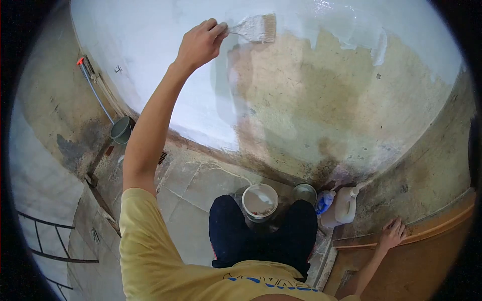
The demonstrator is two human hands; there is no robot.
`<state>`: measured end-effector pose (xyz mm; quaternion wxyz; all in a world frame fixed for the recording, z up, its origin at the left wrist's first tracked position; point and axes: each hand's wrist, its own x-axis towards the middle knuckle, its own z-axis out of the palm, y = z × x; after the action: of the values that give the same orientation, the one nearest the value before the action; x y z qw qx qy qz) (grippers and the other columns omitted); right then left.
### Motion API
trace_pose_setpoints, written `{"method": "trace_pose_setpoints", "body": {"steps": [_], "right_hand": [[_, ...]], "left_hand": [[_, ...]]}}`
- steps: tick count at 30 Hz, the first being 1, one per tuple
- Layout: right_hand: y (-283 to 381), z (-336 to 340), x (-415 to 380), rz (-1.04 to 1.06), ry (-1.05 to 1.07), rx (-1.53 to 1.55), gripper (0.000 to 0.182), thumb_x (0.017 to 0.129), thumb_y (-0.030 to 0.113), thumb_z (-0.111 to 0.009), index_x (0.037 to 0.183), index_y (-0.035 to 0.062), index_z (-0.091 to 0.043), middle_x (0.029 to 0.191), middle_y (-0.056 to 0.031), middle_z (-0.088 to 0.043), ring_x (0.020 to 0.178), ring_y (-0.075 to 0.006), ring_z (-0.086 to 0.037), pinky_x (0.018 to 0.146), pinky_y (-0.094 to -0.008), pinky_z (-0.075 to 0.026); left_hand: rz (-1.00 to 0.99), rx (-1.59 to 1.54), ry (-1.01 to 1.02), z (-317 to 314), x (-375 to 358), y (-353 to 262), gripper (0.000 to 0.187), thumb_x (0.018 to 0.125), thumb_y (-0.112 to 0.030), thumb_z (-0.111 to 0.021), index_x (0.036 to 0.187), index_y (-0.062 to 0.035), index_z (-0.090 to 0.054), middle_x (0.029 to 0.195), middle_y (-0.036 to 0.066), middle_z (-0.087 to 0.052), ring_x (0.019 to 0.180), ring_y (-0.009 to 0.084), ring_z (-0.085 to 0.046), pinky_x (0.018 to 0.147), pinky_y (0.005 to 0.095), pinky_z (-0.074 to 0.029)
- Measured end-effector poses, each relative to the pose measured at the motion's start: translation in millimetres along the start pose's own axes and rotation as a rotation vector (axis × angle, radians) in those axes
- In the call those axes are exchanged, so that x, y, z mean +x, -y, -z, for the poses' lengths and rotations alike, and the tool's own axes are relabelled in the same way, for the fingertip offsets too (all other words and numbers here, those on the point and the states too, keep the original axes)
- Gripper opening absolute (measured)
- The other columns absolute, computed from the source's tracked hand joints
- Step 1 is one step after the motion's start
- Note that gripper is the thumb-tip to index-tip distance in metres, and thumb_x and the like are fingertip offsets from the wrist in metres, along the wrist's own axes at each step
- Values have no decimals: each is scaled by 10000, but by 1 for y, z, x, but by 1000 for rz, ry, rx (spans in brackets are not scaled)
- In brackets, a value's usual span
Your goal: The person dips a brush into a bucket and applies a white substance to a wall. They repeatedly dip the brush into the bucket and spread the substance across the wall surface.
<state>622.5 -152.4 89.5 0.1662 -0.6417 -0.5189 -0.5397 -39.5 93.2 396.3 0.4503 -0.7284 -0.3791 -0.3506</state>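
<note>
My left hand is raised against the wall, its fingers wrapped round the handle of a wide, paint-covered brush. The bristles point right and meet the wall where white paint borders the bare yellowish plaster. Low on the right, my right hand rests with fingers spread on the edge of a brown wooden panel. Between my knees stands a white bucket holding whitish paint.
Right of the bucket are a metal bowl, a blue packet and a pale plastic jug. A dark green bucket and a blue-handled pole stand left. Black metal bars show at lower left.
</note>
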Motion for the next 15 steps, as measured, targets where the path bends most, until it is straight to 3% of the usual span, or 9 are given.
{"method": "trace_pose_setpoints", "body": {"steps": [8,15], "right_hand": [[2,4,6,16,-22,13,153,879,161,-621,993,61,-642,803,-33,-635,736,-193,-580,779,-315,-423],[2,4,6,19,-49,13,126,875,146,-626,962,58,-647,789,-32,-635,733,-186,-583,780,-317,-421]], "left_hand": [[119,142,4,28,-48,43,99,836,-131,-612,927,-91,-609,816,46,-576,753,248,-589,623,367,-487],[56,87,-38,33,-21,22,133,832,-138,-626,958,-101,-606,810,41,-572,754,243,-589,628,363,-485]]}}
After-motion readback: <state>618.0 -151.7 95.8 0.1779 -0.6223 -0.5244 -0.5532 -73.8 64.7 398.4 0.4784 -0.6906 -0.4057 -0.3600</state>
